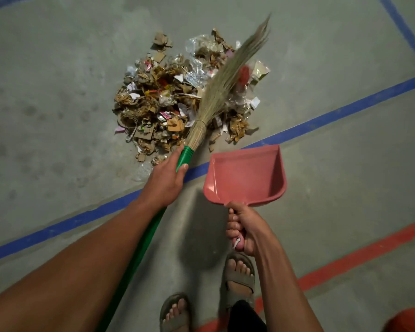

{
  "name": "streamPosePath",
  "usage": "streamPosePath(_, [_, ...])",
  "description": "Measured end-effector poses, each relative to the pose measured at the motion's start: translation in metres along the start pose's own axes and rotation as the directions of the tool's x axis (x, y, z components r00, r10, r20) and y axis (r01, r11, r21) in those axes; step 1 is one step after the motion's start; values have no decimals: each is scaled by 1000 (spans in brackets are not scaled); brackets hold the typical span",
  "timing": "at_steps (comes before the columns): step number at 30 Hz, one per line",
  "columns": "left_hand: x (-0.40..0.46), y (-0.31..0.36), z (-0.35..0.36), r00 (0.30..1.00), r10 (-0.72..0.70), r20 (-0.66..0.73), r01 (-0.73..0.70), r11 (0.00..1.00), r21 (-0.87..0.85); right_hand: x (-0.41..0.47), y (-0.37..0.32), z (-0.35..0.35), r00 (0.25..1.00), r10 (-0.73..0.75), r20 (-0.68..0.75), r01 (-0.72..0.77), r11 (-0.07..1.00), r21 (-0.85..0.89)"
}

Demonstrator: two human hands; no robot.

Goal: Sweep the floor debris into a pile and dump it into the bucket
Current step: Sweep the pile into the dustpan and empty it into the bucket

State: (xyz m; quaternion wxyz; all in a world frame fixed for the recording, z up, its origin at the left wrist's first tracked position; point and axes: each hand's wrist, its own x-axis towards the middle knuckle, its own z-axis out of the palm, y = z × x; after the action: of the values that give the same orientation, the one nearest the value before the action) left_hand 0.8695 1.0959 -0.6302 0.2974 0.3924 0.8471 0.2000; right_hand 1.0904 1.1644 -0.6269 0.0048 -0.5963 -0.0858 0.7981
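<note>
Sweeping stance over a debris heap on grey concrete floor (58,104).
Left hand (164,180) fingers wrapped round green-handled grass broom (228,77), bristles over pile of cardboard, paper and plastic scraps (168,104); right hand (243,227) fingers clenched on empty pink plastic dustpan (247,176), just beside pile.

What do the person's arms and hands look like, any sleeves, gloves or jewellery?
Both forearms are bare right to the frame's edge, with no sleeves showing. The left hand and right hand wear no gloves, and no rings, watch or bracelets show. Lower down, the feet wear open-toed sandals with grey-brown straps.
</note>
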Motion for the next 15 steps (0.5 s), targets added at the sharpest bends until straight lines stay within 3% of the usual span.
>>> streamPosePath(3, [23, 5, -3, 997, -46, 55, 48, 998, -43, 15, -16, -1, 999, 35, -17, -35, 999, -11])
streamPosePath(9, [61, 18, -9, 996, -88, 36, 89, 995, -45, 26, -48, -9, 998, 59, 8, -59, 998, -25])
streamPosePath(15, [108, 34, -11, 999, -41, -5, 41, 999, -18, 38, -63, -24, 993, 113, 18, -113, 993, 15])
